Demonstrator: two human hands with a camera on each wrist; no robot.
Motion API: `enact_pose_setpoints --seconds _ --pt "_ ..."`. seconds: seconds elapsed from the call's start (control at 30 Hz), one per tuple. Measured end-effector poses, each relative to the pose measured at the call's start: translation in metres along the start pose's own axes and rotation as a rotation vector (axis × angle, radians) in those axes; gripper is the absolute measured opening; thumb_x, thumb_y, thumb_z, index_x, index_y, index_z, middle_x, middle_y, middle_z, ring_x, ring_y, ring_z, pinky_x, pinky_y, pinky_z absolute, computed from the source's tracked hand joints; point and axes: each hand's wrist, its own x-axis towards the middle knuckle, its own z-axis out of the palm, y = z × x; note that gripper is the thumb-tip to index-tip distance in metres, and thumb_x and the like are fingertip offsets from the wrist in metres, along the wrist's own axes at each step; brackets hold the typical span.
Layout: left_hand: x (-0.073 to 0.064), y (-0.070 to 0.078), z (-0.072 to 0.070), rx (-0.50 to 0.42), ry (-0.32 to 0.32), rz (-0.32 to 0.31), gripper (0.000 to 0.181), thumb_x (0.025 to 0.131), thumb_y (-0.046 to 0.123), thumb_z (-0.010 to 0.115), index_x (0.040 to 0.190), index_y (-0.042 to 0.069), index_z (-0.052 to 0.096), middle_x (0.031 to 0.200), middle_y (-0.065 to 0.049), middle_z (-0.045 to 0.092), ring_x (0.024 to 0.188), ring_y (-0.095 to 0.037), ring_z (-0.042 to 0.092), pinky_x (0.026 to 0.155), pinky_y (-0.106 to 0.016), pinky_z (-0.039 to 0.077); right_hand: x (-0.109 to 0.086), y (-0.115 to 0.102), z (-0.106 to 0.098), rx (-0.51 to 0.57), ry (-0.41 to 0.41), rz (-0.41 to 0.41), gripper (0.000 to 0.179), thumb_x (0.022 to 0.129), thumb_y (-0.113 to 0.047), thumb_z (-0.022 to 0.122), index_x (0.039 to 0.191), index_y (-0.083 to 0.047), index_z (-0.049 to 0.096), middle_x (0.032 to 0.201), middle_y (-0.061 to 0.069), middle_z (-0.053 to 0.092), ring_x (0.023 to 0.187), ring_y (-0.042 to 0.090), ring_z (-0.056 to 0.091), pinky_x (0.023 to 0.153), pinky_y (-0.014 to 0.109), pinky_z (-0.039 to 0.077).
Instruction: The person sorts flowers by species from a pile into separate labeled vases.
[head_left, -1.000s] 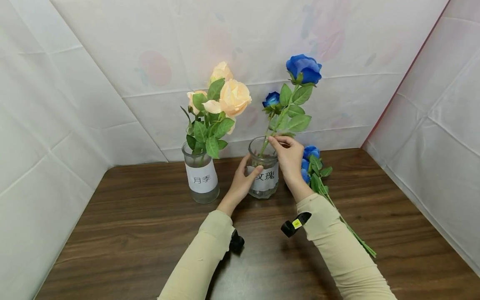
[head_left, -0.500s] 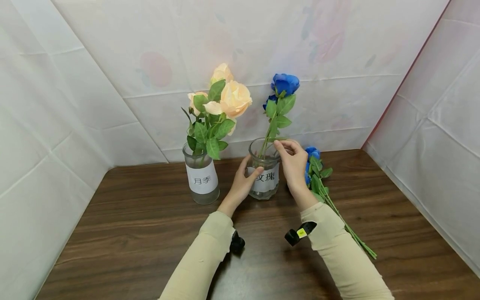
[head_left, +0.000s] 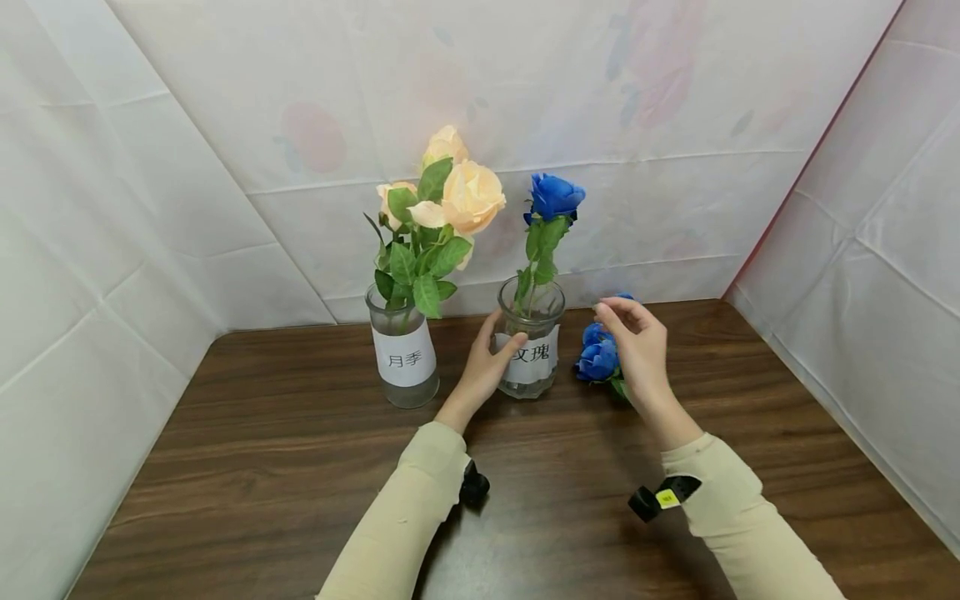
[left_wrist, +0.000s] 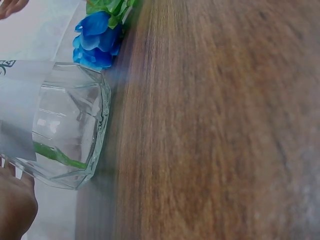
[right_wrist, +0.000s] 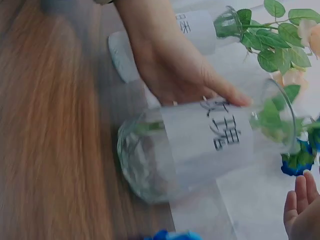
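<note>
Fingers of the left hand wrap the round, white-labelled clear glass vase, those of the right hand bend loosely, empty; a hasty left-hand release could tip it.

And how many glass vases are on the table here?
2: the left vase, holding peach flowers, and the right vase, holding blue flowers and gripped by the left hand. None appears hidden.

left hand grips white-labelled clear glass vase | blue flower by its mouth | left: second white-labelled glass vase, peach flowers | right hand apart from vase | brown wood-grain table
</note>
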Motion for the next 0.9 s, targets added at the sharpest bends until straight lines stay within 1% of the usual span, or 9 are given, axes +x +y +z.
enact_pose_setpoints --seconds 0.1,0.2,0.23,0.33,0.43,0.6,0.67,0.77,0.9 --pt "0.008 -0.016 0.002 0.002 0.019 0.021 0.070 0.103 0.035 0.055 0.159 0.013 0.018 0.160 -0.014 0.023 0.148 -0.027 0.018 0.120 -0.044 0.016 -0.004 -0.002 -0.017 -0.014 -0.010 0.015 0.018 0.093 -0.019 0.072 0.104 -0.006 0.071 0.093 -0.002 0.069 0.086 0.012 0.066 0.080 0.022 0.053" --pt "0.016 -0.033 0.005 0.005 0.042 0.040 0.073 0.101 0.043 0.056 0.159 0.016 0.021 0.159 -0.010 0.026 0.148 -0.024 0.021 0.120 -0.042 0.017 -0.008 -0.001 -0.035 -0.063 -0.022 0.027 0.018 0.093 -0.020 0.071 0.106 -0.007 0.071 0.094 -0.003 0.070 0.086 0.010 0.065 0.077 0.019 0.053" --pt "0.015 -0.033 0.005 0.006 0.046 0.041 0.074 0.100 0.045 0.057 0.158 0.016 0.022 0.159 -0.010 0.027 0.147 -0.023 0.021 0.120 -0.042 0.018 -0.009 0.000 -0.041 -0.076 -0.023 0.029 0.015 0.093 -0.020 0.072 0.104 -0.010 0.072 0.093 -0.003 0.070 0.085 0.011 0.065 0.076 0.018 0.052" --pt "0.015 -0.033 0.005 0.001 0.050 0.040 0.077 0.098 0.050 0.057 0.158 0.016 0.022 0.158 -0.010 0.028 0.147 -0.024 0.022 0.119 -0.043 0.019 -0.012 0.001 -0.058 -0.134 -0.036 0.051 0.013 0.093 -0.021 0.072 0.104 -0.013 0.072 0.091 -0.005 0.071 0.083 0.009 0.065 0.073 0.017 0.052" --pt "0.015 -0.033 0.005 -0.001 0.055 0.039 0.078 0.098 0.051 0.057 0.158 0.016 0.023 0.158 -0.009 0.030 0.147 -0.025 0.023 0.119 -0.044 0.020 -0.016 0.004 -0.074 -0.196 -0.046 0.074 0.012 0.093 -0.021 0.072 0.105 -0.015 0.072 0.092 -0.006 0.071 0.082 0.007 0.066 0.073 0.016 0.052" --pt "0.016 -0.033 0.005 -0.002 0.057 0.036 0.076 0.099 0.048 0.057 0.158 0.016 0.022 0.157 -0.009 0.030 0.147 -0.024 0.023 0.119 -0.043 0.020 -0.023 0.011 -0.100 -0.343 -0.087 0.161 0.021 0.095 -0.032 0.068 0.112 -0.019 0.069 0.095 -0.013 0.069 0.084 0.005 0.065 0.075 0.018 0.052" --pt "0.017 -0.033 0.005 -0.003 0.057 0.038 0.076 0.099 0.048 0.057 0.158 0.015 0.022 0.157 -0.010 0.030 0.147 -0.023 0.023 0.119 -0.042 0.020 -0.026 0.014 -0.109 -0.375 -0.112 0.200 0.025 0.095 -0.037 0.068 0.114 -0.020 0.068 0.095 -0.015 0.068 0.086 0.007 0.065 0.075 0.019 0.053" --pt "0.017 -0.033 0.005 -0.002 0.056 0.040 0.076 0.098 0.049 0.057 0.158 0.015 0.023 0.157 -0.009 0.030 0.147 -0.023 0.023 0.119 -0.042 0.019 -0.029 0.018 -0.120 -0.392 -0.152 0.235 0.030 0.095 -0.040 0.067 0.116 -0.019 0.068 0.098 -0.013 0.069 0.088 0.009 0.066 0.075 0.021 0.054" --pt "0.017 -0.033 0.005 -0.002 0.051 0.045 0.076 0.099 0.049 0.057 0.158 0.016 0.023 0.157 -0.010 0.030 0.147 -0.024 0.022 0.119 -0.043 0.019 -0.033 0.026 -0.129 -0.445 -0.195 0.250 0.042 0.096 -0.039 0.065 0.124 -0.008 0.064 0.102 -0.011 0.069 0.090 0.007 0.066 0.076 0.022 0.055"
